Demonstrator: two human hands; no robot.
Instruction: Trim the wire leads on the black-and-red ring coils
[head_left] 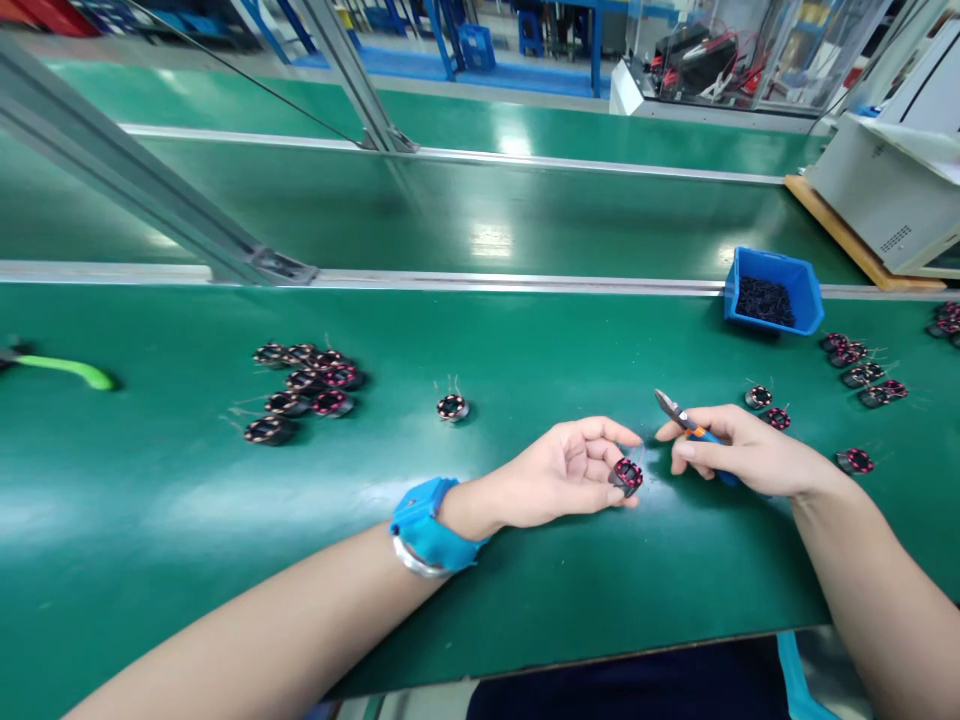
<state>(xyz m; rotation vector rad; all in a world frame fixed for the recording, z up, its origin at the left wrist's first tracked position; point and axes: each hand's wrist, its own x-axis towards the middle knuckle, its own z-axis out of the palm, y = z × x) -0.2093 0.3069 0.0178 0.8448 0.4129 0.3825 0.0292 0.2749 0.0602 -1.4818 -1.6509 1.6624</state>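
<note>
At centre frame my left hand (570,470) is pinched on the wound coil (626,476) just above the green bench (480,560), with my right hand (739,450) clamped on the side cutters (679,412) close beside, which I judge to be lead trimming, requiring the tips brought squarely onto the fine wires.

Bench (225,540) bare from 6 to 9 o'clock of left hand (570,470): open lane. Single coil (453,407) at 10, coil pile (307,385) beyond it, well apart. Gap between hands tight: held coil (626,476) and cutters (677,411) fill it. Right hand (739,450) boxed in: two coils (758,397) near at 1, one coil (855,461) at 3, bin (731,295) farther at 12, rail (487,282) behind.
</note>
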